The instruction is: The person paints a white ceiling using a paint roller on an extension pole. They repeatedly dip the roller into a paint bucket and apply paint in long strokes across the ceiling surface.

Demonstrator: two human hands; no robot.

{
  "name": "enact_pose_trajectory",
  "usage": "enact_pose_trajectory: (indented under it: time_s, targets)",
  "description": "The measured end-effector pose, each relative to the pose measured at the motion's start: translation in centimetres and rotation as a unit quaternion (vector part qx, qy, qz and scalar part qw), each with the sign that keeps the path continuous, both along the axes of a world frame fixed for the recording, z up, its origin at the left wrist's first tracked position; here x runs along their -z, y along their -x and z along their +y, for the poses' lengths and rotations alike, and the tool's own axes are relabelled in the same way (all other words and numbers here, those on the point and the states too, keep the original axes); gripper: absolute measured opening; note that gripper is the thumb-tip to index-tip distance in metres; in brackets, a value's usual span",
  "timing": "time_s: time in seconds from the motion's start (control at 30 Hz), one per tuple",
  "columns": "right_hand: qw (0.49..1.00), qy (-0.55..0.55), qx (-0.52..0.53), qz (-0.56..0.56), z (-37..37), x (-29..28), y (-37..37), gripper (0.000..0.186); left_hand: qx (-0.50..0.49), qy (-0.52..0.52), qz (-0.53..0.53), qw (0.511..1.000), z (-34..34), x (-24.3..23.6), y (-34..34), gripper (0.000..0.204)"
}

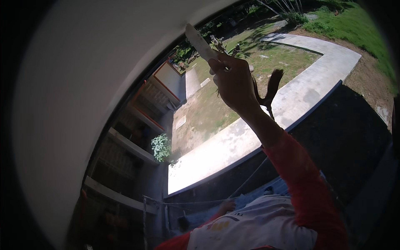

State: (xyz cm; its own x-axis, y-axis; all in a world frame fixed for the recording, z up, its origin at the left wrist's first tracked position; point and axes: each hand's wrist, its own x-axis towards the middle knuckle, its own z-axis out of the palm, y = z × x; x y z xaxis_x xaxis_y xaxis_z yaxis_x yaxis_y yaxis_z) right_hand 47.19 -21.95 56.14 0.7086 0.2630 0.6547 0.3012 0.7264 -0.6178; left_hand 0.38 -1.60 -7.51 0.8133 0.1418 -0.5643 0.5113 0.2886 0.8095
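My right hand [234, 77] is raised high, its fingers closed round a putty knife [200, 41] with a long, pale, flat blade. The blade's tip meets the lower edge of a smooth white overhead surface [79, 79]. Below, at the left of my white shirt, my left hand [228, 205] is beside a thin scaffold rail [196, 203]. That hand is small and dim, so its grip does not show clearly.
A metal scaffold frame [144, 216] stands at the lower left. Far below lie a concrete path [225, 146], a leafy bush [161, 146] and patchy grass. A dark forked tree trunk [271, 89] shows behind my right forearm. Orange-trimmed wall openings [164, 79] line the left.
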Motion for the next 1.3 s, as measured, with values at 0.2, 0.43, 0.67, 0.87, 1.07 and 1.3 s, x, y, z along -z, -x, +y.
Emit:
enact_pose_trajectory:
  time_s: [0.2, 0.43, 0.67, 0.87, 1.07, 1.3]
  targets:
    - [0.998, -0.019, 0.022, 0.052, 1.1, -1.1, 0.4, 0.024, 0.048, -0.239, -0.166, 0.955, -1.5, 3.3, -3.1, 0.049]
    - [0.985, 0.047, 0.053, -0.158, 3.5, 0.0, 6.6, 0.030, -0.068, -0.187, -0.116, 0.973, -0.9, 1.3, -7.3, 0.041]
    - [0.993, 0.000, 0.112, 0.035, -0.4, -1.4, -3.9, 0.035, -0.168, 0.089, -0.099, 0.977, -1.2, 3.5, -4.3, 0.035]
    - [0.998, 0.010, 0.061, -0.011, 2.2, -0.5, 3.5, 0.029, -0.071, -0.139, -0.110, 0.982, -3.1, 4.8, -4.7, 0.031]
    - [0.995, 0.008, 0.001, -0.103, 3.1, 1.7, 9.4, 0.032, -0.207, 0.113, -0.005, 0.972, -1.8, 2.3, -6.9, 0.033]
    - [0.970, 0.109, -0.117, 0.184, -3.6, 13.7, 4.3, 0.031, -0.128, 0.065, -0.021, 0.989, -8.1, 1.4, -13.8, 0.046]
